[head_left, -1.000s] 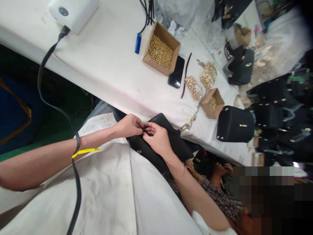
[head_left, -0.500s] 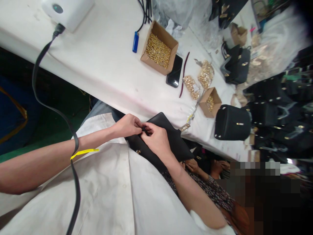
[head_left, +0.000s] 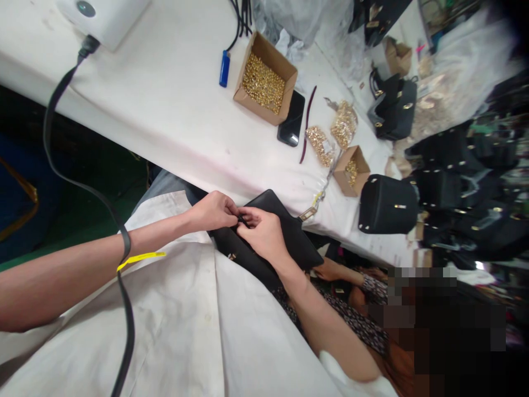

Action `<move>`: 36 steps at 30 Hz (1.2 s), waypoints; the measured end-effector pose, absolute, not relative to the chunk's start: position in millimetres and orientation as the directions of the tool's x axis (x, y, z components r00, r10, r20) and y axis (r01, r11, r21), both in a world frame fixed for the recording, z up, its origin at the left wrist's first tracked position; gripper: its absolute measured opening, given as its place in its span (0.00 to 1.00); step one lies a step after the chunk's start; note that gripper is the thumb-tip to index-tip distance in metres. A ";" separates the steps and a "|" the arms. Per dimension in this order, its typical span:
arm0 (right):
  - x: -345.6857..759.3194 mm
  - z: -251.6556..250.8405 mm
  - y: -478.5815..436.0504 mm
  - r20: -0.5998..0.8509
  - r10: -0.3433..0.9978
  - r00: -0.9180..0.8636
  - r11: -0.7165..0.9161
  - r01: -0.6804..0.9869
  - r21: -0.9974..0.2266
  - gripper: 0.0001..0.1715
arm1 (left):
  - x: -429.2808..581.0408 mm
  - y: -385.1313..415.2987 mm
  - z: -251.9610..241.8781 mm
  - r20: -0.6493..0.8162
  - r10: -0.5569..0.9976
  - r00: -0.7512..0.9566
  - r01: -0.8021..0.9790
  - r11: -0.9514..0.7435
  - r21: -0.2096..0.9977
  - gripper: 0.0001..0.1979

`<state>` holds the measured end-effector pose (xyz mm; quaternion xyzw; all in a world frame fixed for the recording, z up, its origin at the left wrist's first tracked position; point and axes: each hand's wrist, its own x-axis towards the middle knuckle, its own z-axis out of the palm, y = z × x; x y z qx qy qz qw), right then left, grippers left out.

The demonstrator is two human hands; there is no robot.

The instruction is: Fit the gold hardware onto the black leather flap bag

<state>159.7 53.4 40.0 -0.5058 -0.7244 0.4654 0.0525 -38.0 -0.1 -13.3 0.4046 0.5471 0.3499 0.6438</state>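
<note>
A black handbag (head_left: 285, 220) rests across my lap, against the table's edge, with a metal clasp hanging at its right corner. Over it, my left hand (head_left: 215, 212) is closed in a pinch on a small black strap (head_left: 243, 220). The fingers of my right hand (head_left: 263, 232) are bent round the same strap from the other side, and the two hands nearly touch. Most of the strap is hidden by the fingers. A small gold fitting (head_left: 232, 256) shows on the bag's lower part.
On the white table (head_left: 177, 110) are a box of gold studs (head_left: 264, 82), a phone (head_left: 291, 118), a blue lighter (head_left: 224, 69), bags of studs (head_left: 320, 144) and a smaller box (head_left: 351, 172). Finished black handbags (head_left: 388, 204) stand right. A co-worker's hand (head_left: 330, 269) is close by.
My hands stay pinched on the strap, with only slight finger movement. The view shifts a little, so the table things sit slightly further left. The co-worker's hand and sleeve have moved.
</note>
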 end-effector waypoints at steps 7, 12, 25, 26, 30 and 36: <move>154.0 45.1 47.7 -0.417 0.825 -0.382 -0.094 0.635 -0.767 0.24 | -37.4 3.9 -8.3 -0.411 0.896 0.170 -0.031 0.421 0.906 0.16; 156.2 45.8 51.3 -0.440 0.800 -0.407 -0.070 0.666 -0.743 0.26 | -35.3 4.0 -13.3 -0.421 0.894 0.151 -0.023 0.429 0.903 0.15; 153.7 40.7 61.9 -0.488 0.795 -0.359 -0.141 0.674 -0.725 0.27 | -28.5 8.6 -11.6 -0.424 0.898 0.116 -0.030 0.430 0.903 0.14; 153.8 40.0 61.5 -0.495 0.796 -0.348 -0.158 0.670 -0.725 0.27 | -28.3 8.9 -13.2 -0.428 0.896 0.116 -0.037 0.434 0.900 0.15; 153.4 36.3 59.3 -0.497 0.803 -0.329 -0.163 0.680 -0.714 0.27 | -33.8 8.5 -17.8 -0.427 0.890 0.163 -0.059 0.440 0.896 0.14; 158.8 33.0 62.6 -0.505 0.789 -0.349 -0.157 0.681 -0.715 0.24 | -50.1 -6.8 -4.1 -0.335 0.849 0.408 -0.266 0.462 0.846 0.16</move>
